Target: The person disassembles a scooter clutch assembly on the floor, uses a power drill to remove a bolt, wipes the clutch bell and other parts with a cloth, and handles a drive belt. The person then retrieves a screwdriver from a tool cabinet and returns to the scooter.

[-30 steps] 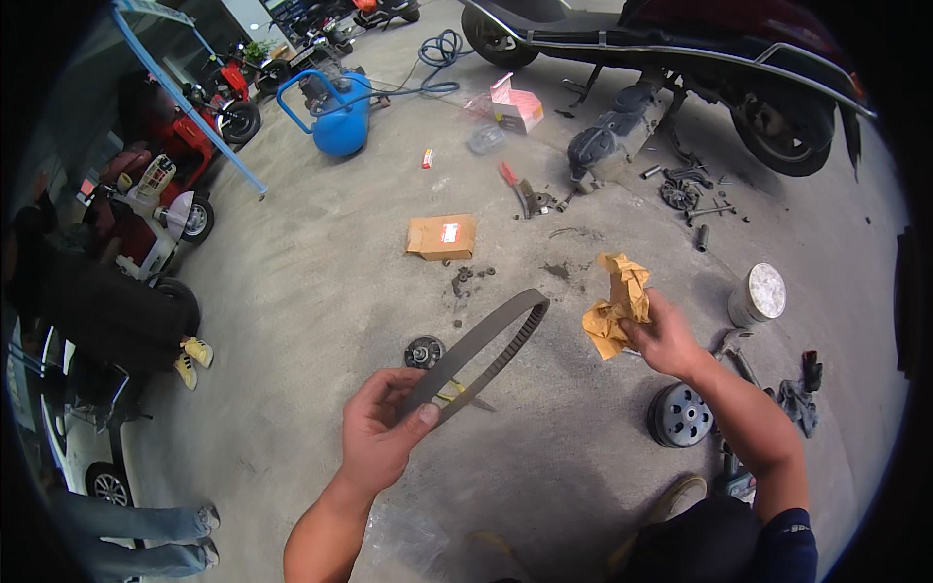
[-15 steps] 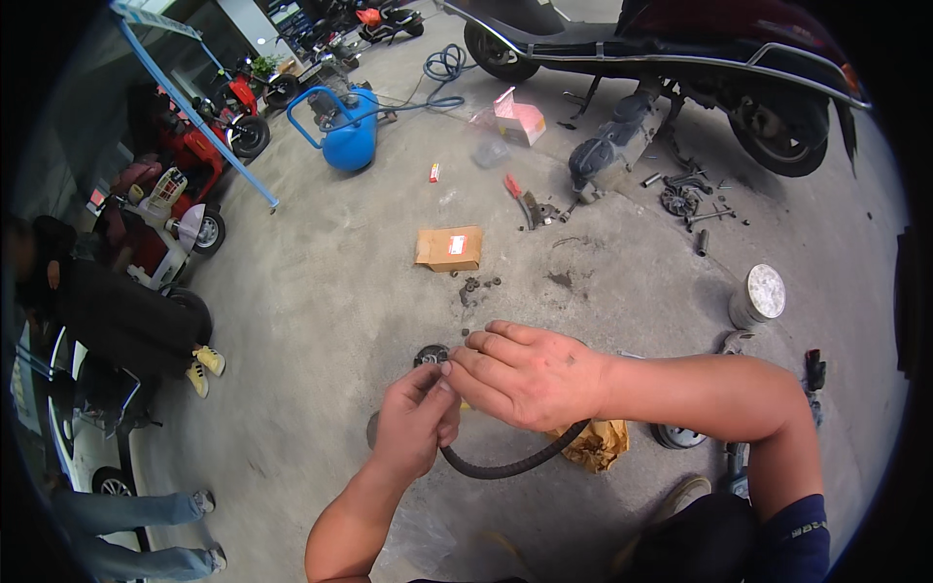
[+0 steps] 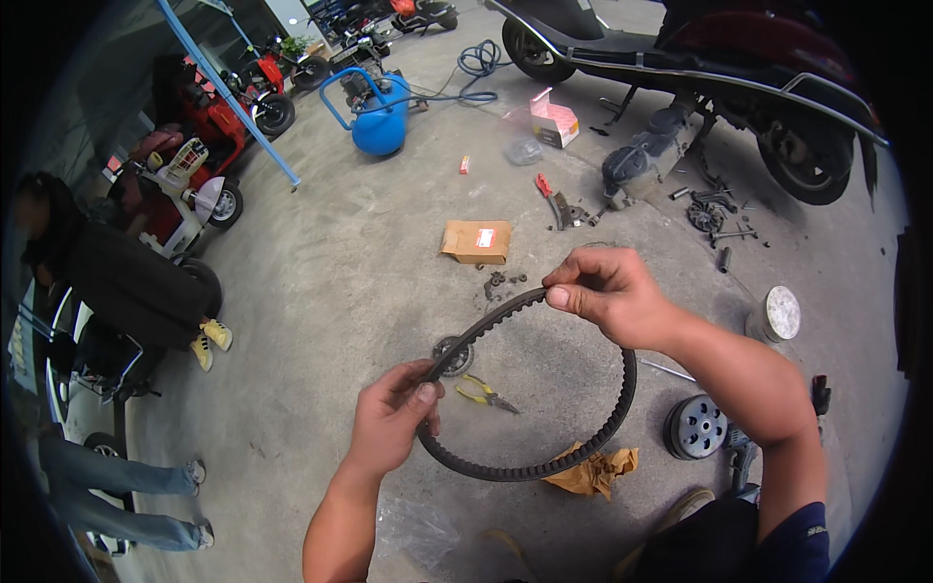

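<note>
A black toothed drive belt hangs as an open loop between both hands, above the concrete floor. My left hand pinches its left side between thumb and fingers. Higher up, at the top of the loop, my right hand grips the belt between thumb and forefinger. Through the loop I see yellow-handled pliers on the floor. A round metal part lies partly behind the belt, close to my left fingers. Crumpled brown paper sits under the lower right of the loop.
A round clutch drum lies right of the belt. Ahead are a cardboard box, a white-topped can and scattered engine parts beside a scooter. A blue air compressor stands farther back. Two people stand at the left.
My hands, close together before, have moved apart, the right one going up and rightward. The belt now shows as a wide loop. The floor scene has shifted slightly right in view.
</note>
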Tool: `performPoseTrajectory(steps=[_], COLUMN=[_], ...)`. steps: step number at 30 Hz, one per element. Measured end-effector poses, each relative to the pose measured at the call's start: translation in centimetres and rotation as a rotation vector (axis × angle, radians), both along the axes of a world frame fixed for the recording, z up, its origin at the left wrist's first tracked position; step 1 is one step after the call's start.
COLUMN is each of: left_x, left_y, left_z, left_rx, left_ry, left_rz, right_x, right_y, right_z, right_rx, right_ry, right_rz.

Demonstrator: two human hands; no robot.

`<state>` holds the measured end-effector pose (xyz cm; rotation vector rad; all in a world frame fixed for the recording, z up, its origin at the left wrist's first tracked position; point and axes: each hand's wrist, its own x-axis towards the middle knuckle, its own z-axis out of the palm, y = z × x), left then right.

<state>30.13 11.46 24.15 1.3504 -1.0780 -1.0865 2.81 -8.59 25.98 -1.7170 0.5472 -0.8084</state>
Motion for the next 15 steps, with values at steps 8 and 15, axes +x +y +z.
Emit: performPoseTrajectory(steps=[8, 15], left_x=[-1.3, -2.8], left_y=[-0.5, -2.2], left_z=[-0.1, 0.7], left_rx=[-0.049, 0.049], left_ry=[-0.063, -0.231], left_rz=[0.098, 0.06], right_x=[-1.3, -1.6], right_y=[2.0, 2.3], right_z=[-1.0, 0.2], right_rx=[0.228, -0.024], right_ry=[-0.053, 0.219], right_rz=[0.002, 0.082])
